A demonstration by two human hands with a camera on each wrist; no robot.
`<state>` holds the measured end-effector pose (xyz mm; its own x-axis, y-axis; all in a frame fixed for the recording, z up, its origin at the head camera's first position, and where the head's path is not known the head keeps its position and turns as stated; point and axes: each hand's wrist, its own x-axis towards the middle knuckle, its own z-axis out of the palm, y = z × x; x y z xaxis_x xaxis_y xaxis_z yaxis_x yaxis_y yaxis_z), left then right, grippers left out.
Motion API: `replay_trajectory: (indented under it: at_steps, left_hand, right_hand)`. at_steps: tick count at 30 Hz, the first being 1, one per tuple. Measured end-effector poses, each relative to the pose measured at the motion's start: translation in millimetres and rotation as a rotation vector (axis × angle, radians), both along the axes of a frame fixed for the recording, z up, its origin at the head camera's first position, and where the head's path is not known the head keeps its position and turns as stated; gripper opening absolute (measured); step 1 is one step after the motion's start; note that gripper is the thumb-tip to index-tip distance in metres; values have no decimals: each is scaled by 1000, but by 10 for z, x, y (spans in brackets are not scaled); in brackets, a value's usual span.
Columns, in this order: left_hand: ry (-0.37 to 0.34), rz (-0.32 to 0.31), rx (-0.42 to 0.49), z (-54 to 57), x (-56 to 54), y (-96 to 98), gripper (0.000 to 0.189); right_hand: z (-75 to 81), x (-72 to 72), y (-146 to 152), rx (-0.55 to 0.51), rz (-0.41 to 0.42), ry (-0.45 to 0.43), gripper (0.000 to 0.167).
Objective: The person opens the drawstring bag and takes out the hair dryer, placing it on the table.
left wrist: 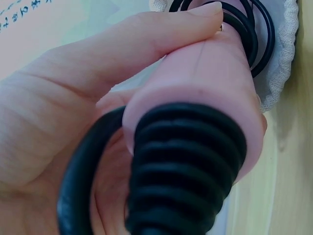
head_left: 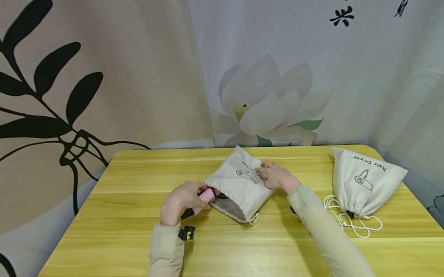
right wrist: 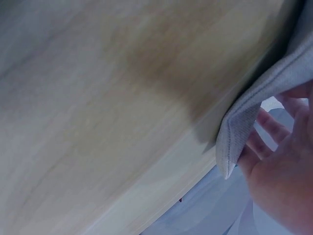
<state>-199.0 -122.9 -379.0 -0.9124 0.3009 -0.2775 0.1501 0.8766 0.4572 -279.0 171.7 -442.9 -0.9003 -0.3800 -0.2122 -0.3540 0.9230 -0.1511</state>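
A pink hair dryer (head_left: 208, 195) lies partly inside the mouth of a pale cloth drawstring bag (head_left: 237, 184) printed "Hair Dryer". My left hand (head_left: 185, 196) grips its handle just outside the opening. Up close in the left wrist view, the thumb (left wrist: 195, 24) lies along the pink handle (left wrist: 200, 73), beside coils of black cord (left wrist: 264, 29). A black ribbed cord sleeve (left wrist: 183, 166) sticks out of the handle's end. My right hand (head_left: 277, 176) holds the bag's right side, fingertips on the printed face. The dryer's far end is hidden in the bag.
A second "Hair Dryer" bag (head_left: 366, 180), full and drawn closed, sits at the table's right side. Its white cords (head_left: 359, 227) trail loosely on the wood. Behind the wooden table (head_left: 110, 247) hangs a printed curtain (head_left: 157, 74).
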Motion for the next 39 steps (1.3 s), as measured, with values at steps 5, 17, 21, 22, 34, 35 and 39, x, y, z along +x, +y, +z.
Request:
replay_trajectory:
  at_steps: [5,17,21,22,34,35,39]
  left_hand:
    - [-1,-2,-5,6,5,1,52]
    - [-1,-23,-37,33,11,-38,56]
    - [0,-41,-51,22,2,-67,57]
    - [-2,-39,-51,24,3,-70,58]
    - [-9,-15,-67,63,35,-87,60]
    - [-8,-16,-70,63,35,-91,60]
    - [-6,-16,-76,58,30,-104,60]
  right_hand:
    - [-12,7,13,-6,-1,2,49]
    - [-5,4,25,-3,5,15,49]
    - [3,10,21,2,1,10,49]
    - [5,9,18,3,0,9,49]
    - [-45,-51,48,-12,29,18,50]
    - [-48,-53,49,-12,29,19,50]
    - [-15,-15,26,-15,12,9,50]
